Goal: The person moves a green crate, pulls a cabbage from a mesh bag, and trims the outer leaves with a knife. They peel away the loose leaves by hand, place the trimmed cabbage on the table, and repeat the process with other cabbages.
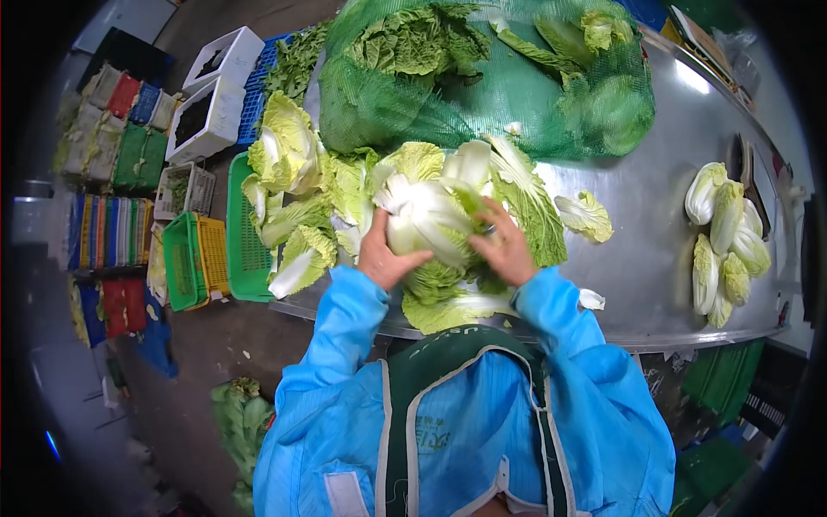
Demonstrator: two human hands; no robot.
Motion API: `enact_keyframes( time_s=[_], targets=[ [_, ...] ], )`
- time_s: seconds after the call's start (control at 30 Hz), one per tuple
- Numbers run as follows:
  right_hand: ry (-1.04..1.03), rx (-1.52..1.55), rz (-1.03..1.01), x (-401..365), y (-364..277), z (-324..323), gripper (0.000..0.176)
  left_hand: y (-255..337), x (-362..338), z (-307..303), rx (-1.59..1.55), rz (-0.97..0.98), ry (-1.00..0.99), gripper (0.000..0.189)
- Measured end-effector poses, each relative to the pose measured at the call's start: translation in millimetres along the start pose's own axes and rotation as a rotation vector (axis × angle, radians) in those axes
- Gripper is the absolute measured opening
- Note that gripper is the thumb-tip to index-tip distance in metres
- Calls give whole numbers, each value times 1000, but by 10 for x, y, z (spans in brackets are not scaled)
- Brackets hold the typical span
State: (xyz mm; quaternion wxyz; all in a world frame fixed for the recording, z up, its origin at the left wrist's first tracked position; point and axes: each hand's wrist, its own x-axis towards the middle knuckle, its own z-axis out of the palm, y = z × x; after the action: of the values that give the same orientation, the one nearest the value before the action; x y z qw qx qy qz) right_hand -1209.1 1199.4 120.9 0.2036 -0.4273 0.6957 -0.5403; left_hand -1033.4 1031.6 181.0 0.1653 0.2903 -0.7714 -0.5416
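A napa cabbage [422, 220] with a white base and pale green leaves lies in front of me on the metal table, among loose leaves. My left hand [385, 257] grips its left side, the thumb stretched across the near face. At its right side, my right hand [506, 248] has its fingers curled on an outer cabbage leaf [469, 200]; the fingertips are partly blurred. Loose cabbage leaves [297, 220] are heaped to the left, and a long leaf [530, 194] lies just beyond my right hand. Another leaf [448, 308] is under the cabbage at the table's front edge.
A green mesh bag [517, 95] holding cabbages covers the back of the metal table [637, 250]. Several cabbages [728, 237] are piled at the right end. A green crate [250, 258] stands at the left edge, with white foam boxes [207, 116] and stacked crates beyond.
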Motion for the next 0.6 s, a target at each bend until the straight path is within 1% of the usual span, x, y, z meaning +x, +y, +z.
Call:
enact_keyframes(
  time_s=[0.03, 0.07, 0.13, 0.17, 0.2, 0.27, 0.3, 0.33, 0.37, 0.4, 0.47, 0.5, 0.53, 0.57, 0.6],
  targets=[
    [97, -63, 186, -54, 295, -75, 38, -125, 30, -63, -250, -62, -28, 91],
    [110, -171, 449, -80, 474, -249, 37, -445, 43, -154, -256, -89, 22, 91],
    [372, -178, 299, -224, 592, -506, 38, -709, 88, -365, -316, -94, 86, 82],
    [292, -95, 300, -211, 386, -500, 40, -758, 31, -412, -343, -116, 113, 77],
    [218, -7, 305, -205, 159, -502, 42, -803, -12, -409, -545, -217, 134, 71],
    [-34, 59, 377, -91, -221, -391, 54, -823, -23, -378, -951, -402, 183, 58],
    [-27, 53, 223, -79, -6, -139, 55, -977, -63, -374, -1023, -557, 137, 54],
    [-18, 47, 69, -66, 209, 114, 56, -1251, -130, -363, -1091, -712, 88, 49],
    [-18, 101, 120, -40, 222, 176, 54, -1398, -213, -356, -1157, -868, 39, 45],
    [-14, 156, 172, -15, 235, 238, 52, -1371, -347, -345, -1312, -837, -51, 46],
    [-79, 371, 623, 33, 27, 163, 46, -1083, -363, -349, -876, -797, -26, 49],
    [-57, 347, 576, 80, -7, 145, 43, -1003, -386, -352, -659, -774, -17, 51],
    [-36, 322, 528, 185, -16, 122, 39, -1280, -354, -468, -339, -576, -181, 66],
    [-16, 295, 474, 308, -115, 85, 36, -1200, -265, -475, -222, -439, -159, 70],
    [-35, 309, 456, 417, -269, 61, 29, -1103, -152, -478, -102, -298, -134, 73]
  ],
)
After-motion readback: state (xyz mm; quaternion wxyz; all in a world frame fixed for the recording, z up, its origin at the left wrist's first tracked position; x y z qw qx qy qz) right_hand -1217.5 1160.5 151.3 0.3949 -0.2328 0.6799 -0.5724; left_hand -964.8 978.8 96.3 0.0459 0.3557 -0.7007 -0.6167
